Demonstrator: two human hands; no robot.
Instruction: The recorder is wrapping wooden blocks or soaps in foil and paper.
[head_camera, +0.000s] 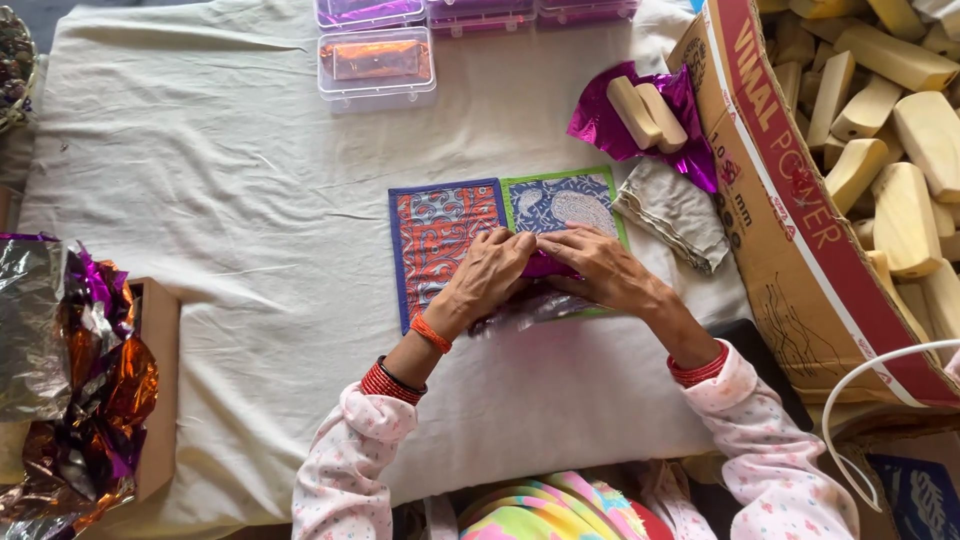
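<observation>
My left hand (490, 275) and right hand (600, 268) are both curled down, fingertips pinching a small magenta foil-wrapped packet (548, 265) on the two patterned cloth mats (450, 225) in front of me. The thin foil could tear or spring open if I press unevenly (its underside is hidden, probably unsealed).

Soft, even daylight, faint shadows (slight glare on foil (70, 400)), sharp focus.
</observation>
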